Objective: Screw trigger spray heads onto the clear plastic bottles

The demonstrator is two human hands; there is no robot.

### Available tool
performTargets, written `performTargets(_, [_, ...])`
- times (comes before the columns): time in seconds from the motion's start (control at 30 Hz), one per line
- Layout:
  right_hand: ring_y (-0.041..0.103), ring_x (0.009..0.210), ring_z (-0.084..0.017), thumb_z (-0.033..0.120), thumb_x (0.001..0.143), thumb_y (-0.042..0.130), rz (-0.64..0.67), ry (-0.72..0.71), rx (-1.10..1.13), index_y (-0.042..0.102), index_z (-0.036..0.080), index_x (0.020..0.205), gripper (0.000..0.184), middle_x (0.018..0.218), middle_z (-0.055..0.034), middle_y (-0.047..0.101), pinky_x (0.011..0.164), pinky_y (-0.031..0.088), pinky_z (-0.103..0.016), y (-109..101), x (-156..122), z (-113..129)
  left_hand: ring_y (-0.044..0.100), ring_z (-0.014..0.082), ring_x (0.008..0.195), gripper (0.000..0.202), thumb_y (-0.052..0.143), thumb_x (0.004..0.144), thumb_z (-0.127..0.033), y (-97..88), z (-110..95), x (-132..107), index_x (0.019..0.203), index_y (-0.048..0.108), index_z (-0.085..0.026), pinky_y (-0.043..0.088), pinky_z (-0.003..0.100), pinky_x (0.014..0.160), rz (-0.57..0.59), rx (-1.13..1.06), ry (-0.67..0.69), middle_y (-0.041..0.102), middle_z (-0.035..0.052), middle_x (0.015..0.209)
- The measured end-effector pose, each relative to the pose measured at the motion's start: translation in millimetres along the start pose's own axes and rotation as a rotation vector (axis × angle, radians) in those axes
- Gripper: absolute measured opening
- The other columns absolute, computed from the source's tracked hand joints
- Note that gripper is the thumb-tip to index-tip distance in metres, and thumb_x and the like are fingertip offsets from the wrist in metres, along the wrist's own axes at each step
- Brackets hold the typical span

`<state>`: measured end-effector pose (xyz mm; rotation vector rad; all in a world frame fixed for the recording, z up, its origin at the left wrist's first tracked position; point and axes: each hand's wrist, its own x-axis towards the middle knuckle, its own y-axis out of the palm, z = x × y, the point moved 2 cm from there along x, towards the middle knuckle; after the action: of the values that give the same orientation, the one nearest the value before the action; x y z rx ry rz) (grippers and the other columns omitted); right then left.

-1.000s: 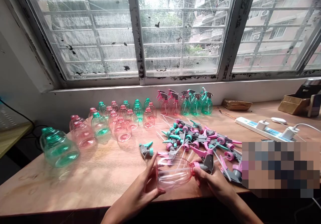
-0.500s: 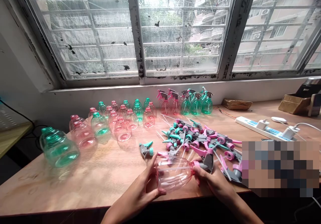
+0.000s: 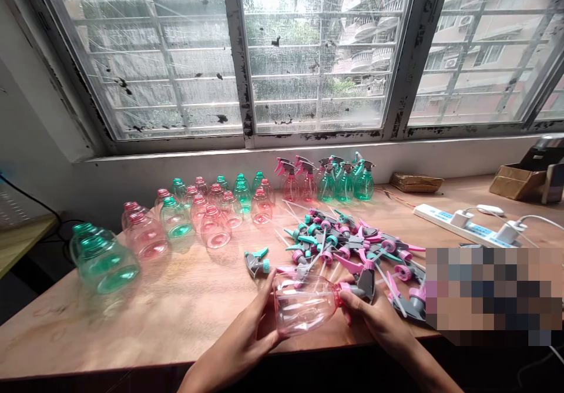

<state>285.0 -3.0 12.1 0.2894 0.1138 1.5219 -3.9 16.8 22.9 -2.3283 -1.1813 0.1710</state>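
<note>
A clear pink spray bottle (image 3: 304,306) lies sideways in the air over the table's front edge, its base to the left. My left hand (image 3: 261,316) is wrapped around the base end. At the neck, my right hand (image 3: 368,311) is closed on the pink collar of a grey-and-pink spray head (image 3: 365,284), which sits against the bottle's mouth. Whether the thread is fully tightened I cannot tell. Just beyond my hands lies a heap of loose spray heads (image 3: 339,237), grey with pink or teal parts. One teal-and-grey spray head (image 3: 257,262) rests apart, left of the heap.
Several open pink and green bottles (image 3: 219,228) stand on the wooden table (image 3: 185,311) to the left. Bottles with spray heads fitted (image 3: 344,184) stand by the wall. At right are a power strip (image 3: 467,225), a cardboard piece (image 3: 416,182) and a blurred-out patch.
The bottle has turned slightly in my left hand, and its thumb has shifted a little. Both hands stay in nearly the same place.
</note>
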Motion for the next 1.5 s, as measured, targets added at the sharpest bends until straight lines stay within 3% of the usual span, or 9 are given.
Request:
performTargets(0.07, [0.059,0.051,-0.016,0.060,0.078,0.092,0.012,-0.002,-0.004,0.069,0.020,0.097,0.050,0.061,0.0026,0.068,0.053,0.050,-0.028,-1,0,0,0.025,0.0341,0.165,0.093,0.063,0.104,-0.031,0.8,1,0,0.174,0.002,-0.037,0.026,0.048,0.133,-0.001,-0.028,0.002,0.025,0.0007,0.181])
performTargets(0.13, [0.059,0.051,-0.016,0.060,0.079,0.091,0.022,-0.005,-0.014,0.070,0.020,0.096,0.049,0.060,0.0024,0.068,0.054,0.049,-0.029,-1,0,-1,0.029,0.0357,0.164,0.104,0.071,0.097,-0.029,0.8,1,1,0.174,0.001,-0.036,0.024,0.049,0.134,-0.008,-0.018,-0.032,0.031,0.0018,0.178])
performTargets(0.2, [0.059,0.051,-0.016,0.061,0.080,0.090,0.024,-0.011,-0.028,0.070,0.020,0.095,0.048,0.059,0.0023,0.068,0.055,0.049,-0.030,-2,0,-1,0.024,0.0380,0.165,0.114,0.079,0.090,-0.026,-0.1,-1,2,0.174,0.002,-0.035,0.015,0.053,0.135,-0.013,0.021,-0.061,0.027,0.0011,0.180])
performTargets(0.27, [0.058,0.050,-0.016,0.061,0.080,0.090,0.022,-0.013,-0.033,0.071,0.019,0.094,0.048,0.059,0.0023,0.068,0.055,0.049,-0.030,-2,0,-1,0.016,0.0389,0.167,0.112,0.079,0.090,-0.026,-1.6,-4,2,0.174,0.006,-0.034,0.008,0.055,0.135,-0.007,0.054,-0.065,0.017,-0.0006,0.183])
performTargets(0.4, [0.059,0.051,-0.016,0.060,0.078,0.091,0.021,0.004,-0.013,0.070,0.020,0.095,0.049,0.061,0.0023,0.068,0.053,0.048,-0.029,-1,1,-1,0.011,0.0374,0.167,0.103,0.074,0.096,-0.027,-3.6,-9,1,0.174,0.008,-0.033,0.007,0.055,0.135,0.017,0.084,-0.060,0.008,-0.0010,0.183])
performTargets(0.77, [0.059,0.050,-0.016,0.059,0.079,0.091,0.023,-0.004,0.004,0.071,0.019,0.095,0.047,0.062,0.0020,0.069,0.054,0.049,-0.029,-2,1,-1,0.016,0.0350,0.167,0.096,0.068,0.101,-0.031,-2.4,-7,-2,0.174,0.005,-0.035,0.018,0.051,0.134,-0.012,0.016,-0.019,0.015,-0.0008,0.183])
performTargets(0.97, [0.059,0.050,-0.015,0.058,0.080,0.091,0.038,-0.006,-0.009,0.071,0.019,0.092,0.045,0.062,0.0013,0.070,0.054,0.049,-0.028,-2,1,-2,0.012,0.0370,0.167,0.107,0.079,0.092,-0.024,-2.7,-4,1,0.174,0.011,-0.034,0.008,0.052,0.136,0.001,0.088,-0.071,0.013,0.0012,0.183])
performTargets(1.2, [0.061,0.052,-0.016,0.058,0.080,0.091,0.037,-0.007,-0.022,0.071,0.019,0.096,0.046,0.061,0.0013,0.071,0.055,0.051,-0.029,-4,2,-4,0.014,0.0356,0.167,0.102,0.071,0.097,-0.023,-2.9,-9,2,0.174,0.006,-0.039,0.014,0.055,0.135,-0.005,0.061,-0.016,0.022,0.0003,0.182])
performTargets(1.5, [0.061,0.052,-0.015,0.056,0.081,0.092,0.044,0.003,0.000,0.070,0.019,0.098,0.046,0.062,0.0024,0.070,0.055,0.051,-0.028,-4,2,-5,0.008,0.0366,0.168,0.104,0.076,0.095,-0.026,-3.3,-2,0,0.174,0.009,-0.036,0.009,0.055,0.136,0.028,0.058,-0.041,0.009,0.0001,0.183])
